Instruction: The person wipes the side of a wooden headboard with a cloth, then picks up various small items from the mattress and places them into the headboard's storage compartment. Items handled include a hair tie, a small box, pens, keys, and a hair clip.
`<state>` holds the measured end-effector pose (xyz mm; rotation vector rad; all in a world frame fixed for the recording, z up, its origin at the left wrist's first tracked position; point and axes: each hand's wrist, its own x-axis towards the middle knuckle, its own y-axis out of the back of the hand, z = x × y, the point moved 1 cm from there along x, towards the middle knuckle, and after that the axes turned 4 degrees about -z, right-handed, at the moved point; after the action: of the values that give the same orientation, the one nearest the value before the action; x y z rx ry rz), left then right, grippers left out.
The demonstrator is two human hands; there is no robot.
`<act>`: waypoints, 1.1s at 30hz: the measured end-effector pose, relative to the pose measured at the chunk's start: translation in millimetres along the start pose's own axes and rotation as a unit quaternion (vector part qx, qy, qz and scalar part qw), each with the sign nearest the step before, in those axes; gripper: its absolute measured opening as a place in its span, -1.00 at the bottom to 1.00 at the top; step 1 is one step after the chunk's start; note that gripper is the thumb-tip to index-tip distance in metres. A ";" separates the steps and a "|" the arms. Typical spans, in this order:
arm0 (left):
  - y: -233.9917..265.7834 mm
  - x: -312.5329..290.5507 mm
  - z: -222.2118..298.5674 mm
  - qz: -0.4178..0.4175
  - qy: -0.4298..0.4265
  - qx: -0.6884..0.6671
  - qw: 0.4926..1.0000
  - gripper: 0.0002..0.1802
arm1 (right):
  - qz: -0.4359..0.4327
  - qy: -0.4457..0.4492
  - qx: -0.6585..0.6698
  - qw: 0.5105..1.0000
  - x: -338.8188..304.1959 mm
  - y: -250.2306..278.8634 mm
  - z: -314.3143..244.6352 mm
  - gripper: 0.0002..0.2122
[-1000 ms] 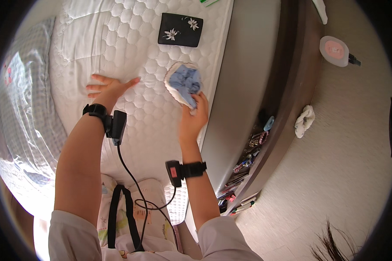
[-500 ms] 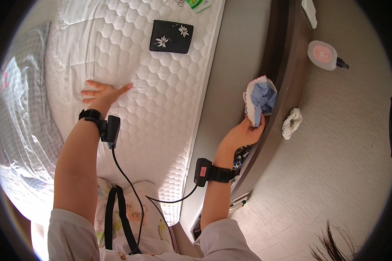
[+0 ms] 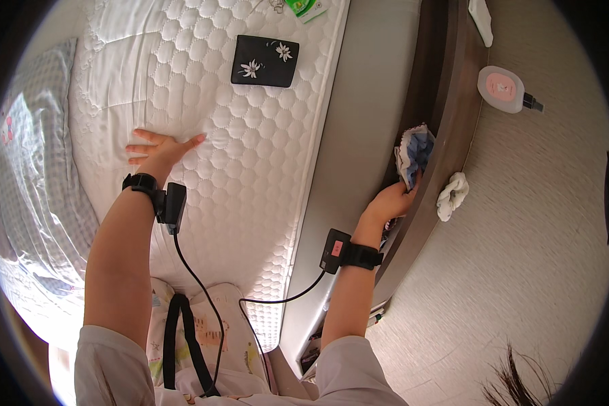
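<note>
My left hand lies on the white quilted mattress with its fingers spread, holding nothing. To the right, my right hand reaches down into a narrow dark brown drawer-like compartment beside the mattress. Its fingers are closed on a crumpled blue cloth bundle with a white scalloped edge. The compartment's outer board hides part of the bundle and some fingertips. Small dark items under my right wrist are mostly covered.
A black flat case with white flowers and a green packet lie on the mattress. A checked pillow is at left. Beyond the board are a white scrunchie and a pink-labelled bottle. Cables run from my wrist devices.
My right hand has moved right and slightly forward, lowering the cloth bundle into the compartment, where less of it shows. The left hand has stayed on the mattress.
</note>
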<state>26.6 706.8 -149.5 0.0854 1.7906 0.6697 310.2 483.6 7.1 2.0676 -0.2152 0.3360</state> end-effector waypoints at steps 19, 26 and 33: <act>-1.8 2.6 -1.7 0.018 0.011 -0.002 1.000 0.76 | -0.143 0.278 -0.096 0.945 -71.7 27.6 -41.7 -0.41; -7.3 12.8 -4.3 -0.002 0.006 -0.013 1.000 0.82 | -0.432 0.235 0.087 0.866 -125.2 -52.2 -52.2 -0.34; -10.8 14.9 -1.9 -0.016 0.034 -0.030 0.999 0.82 | -0.635 -0.032 -0.158 0.756 -109.6 -147.2 -73.2 0.43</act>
<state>22.9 702.8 -167.1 -0.0078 1.8318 0.7099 238.2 621.5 -114.6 1.4575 1.0139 -0.5834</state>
